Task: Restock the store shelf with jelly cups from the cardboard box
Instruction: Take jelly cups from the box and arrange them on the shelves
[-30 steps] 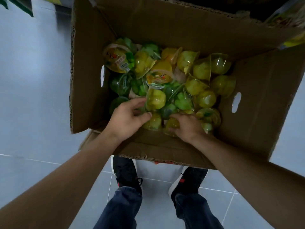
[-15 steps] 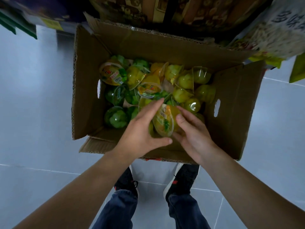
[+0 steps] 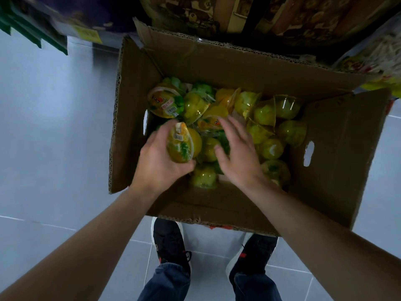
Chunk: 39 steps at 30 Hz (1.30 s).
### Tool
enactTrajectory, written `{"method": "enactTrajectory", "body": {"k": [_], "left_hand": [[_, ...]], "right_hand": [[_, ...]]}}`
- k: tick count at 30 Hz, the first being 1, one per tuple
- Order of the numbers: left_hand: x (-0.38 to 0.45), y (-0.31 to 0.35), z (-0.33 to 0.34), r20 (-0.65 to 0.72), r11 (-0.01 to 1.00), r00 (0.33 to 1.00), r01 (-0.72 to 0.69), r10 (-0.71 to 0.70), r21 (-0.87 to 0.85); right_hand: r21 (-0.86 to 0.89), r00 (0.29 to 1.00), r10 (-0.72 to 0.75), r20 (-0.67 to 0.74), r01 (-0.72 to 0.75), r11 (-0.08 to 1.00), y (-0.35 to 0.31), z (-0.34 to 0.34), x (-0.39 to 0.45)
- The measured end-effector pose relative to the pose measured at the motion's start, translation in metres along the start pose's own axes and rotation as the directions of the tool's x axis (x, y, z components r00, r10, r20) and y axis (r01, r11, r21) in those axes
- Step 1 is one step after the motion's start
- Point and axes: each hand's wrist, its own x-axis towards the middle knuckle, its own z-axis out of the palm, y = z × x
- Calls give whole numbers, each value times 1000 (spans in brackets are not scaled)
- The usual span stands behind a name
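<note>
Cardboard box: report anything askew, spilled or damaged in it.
Nothing spilled or visibly damaged. The jelly cups lie jumbled in the cardboard box, tipped every way rather than stacked. The left hand holds one orange jelly cup; the right hand is empty.

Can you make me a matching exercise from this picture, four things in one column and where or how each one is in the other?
Things:
1. left hand
2. right hand
3. cardboard box
4. shoes

States:
A. standing on the grey tiled floor, flaps open
B. open, fingers spread above the cups
C. closed around an orange jelly cup
D. black, on the floor below the box's near edge

Pairs: 1-C, 2-B, 3-A, 4-D
</note>
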Motion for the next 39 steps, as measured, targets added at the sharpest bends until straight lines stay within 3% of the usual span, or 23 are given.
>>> {"method": "enactTrajectory", "body": {"k": [4,12,21,29,39], "left_hand": [[11,-21,-11,-64,999,997,38,-37,16],[24,-39,1,-67,995,995,65,-70,-76],[14,-22,-9,-68,996,995,71,-75,-59],[-64,92,-72,14,993,1000,24,-25,113],[-220,296,-216,104,961,981,-185,166,208]], "right_hand": [[-289,999,30,20,-23,957,10,38,36],[-223,978,87,-187,-129,966,10,54,78],[-79,985,128,-114,-137,987,10,13,57],[-166,997,82,-11,-83,983,-68,-109,-66],[-172,997,10,-76,-23,985,-232,-291,-244]]}}
